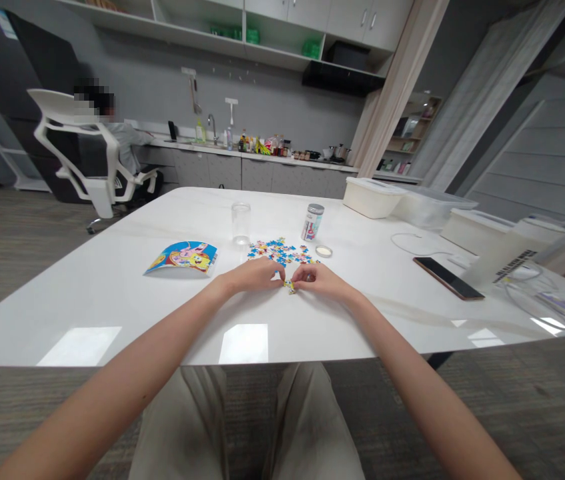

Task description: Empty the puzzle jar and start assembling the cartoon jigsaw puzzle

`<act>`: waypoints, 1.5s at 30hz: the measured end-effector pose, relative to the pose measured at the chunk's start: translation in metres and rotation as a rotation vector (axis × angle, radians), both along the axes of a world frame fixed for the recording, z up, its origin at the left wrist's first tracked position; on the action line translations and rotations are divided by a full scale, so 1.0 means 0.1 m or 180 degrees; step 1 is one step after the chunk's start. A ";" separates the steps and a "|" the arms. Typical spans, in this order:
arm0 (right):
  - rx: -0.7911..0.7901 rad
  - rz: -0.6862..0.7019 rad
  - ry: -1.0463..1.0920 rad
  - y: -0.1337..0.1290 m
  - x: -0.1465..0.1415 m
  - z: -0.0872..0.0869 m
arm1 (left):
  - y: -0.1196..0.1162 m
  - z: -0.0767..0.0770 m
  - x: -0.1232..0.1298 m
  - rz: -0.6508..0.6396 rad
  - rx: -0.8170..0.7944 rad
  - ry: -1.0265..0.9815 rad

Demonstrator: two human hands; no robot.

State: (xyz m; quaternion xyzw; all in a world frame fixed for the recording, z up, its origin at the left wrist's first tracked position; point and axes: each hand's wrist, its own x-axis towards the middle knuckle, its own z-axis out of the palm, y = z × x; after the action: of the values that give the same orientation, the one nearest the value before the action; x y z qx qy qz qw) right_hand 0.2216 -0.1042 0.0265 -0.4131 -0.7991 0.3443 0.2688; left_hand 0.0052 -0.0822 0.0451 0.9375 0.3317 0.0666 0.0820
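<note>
Both hands meet low over the white table (127,307) around a few small yellowish jigsaw puzzle pieces (289,288). My left hand (259,273) pinches at their left side with thumb and forefinger. From the right, my right hand (318,279) has its fingers closed on the same pieces. Just beyond the hands lies a loose pile of colourful jigsaw pieces (278,249), mostly blue, yellow and pink. Left of my left hand rests a curved picture sheet (187,257) with a yellow cartoon figure on blue.
Behind the pile stand a clear jar (241,223) and a printed can (313,223) with a grey lid; a ring-shaped lid (323,251) lies nearby. White bins (372,197), a phone-like dark slab (447,278) and cables occupy the right. A person (129,143) sits in a chair at far left.
</note>
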 end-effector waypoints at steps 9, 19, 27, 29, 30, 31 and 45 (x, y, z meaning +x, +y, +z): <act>0.0298 0.0042 -0.0180 -0.04 -0.04 -0.01 | -0.03 0.04 0.00 0.0026 -0.0059 -0.0048; 0.0655 0.0112 -0.0368 -0.07 -0.04 0.00 | -0.07 0.09 0.01 -0.0009 -0.0055 -0.0029; 0.0907 0.0374 -0.0528 -0.08 0.00 0.03 | -0.06 0.08 0.01 0.0006 -0.0098 -0.0051; 0.0886 0.0382 -0.0544 -0.08 0.00 0.02 | -0.06 0.08 0.01 0.0020 -0.0093 -0.0037; 0.0863 0.0383 -0.0535 -0.08 0.00 0.02 | -0.06 0.08 0.01 0.0018 -0.0090 -0.0032; 0.0842 0.0377 -0.0522 -0.08 0.00 0.02 | -0.06 0.08 0.01 0.0012 -0.0085 -0.0033; 0.0794 0.0174 -0.0521 -0.08 0.10 0.06 | 0.01 0.02 -0.05 -0.0159 0.0025 -0.0152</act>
State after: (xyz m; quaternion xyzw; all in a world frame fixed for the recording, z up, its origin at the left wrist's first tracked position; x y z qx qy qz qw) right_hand 0.2318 -0.1123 0.0328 -0.3814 -0.8658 0.2147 0.2425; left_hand 0.0006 -0.0811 0.0472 0.9439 0.3059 0.0883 0.0878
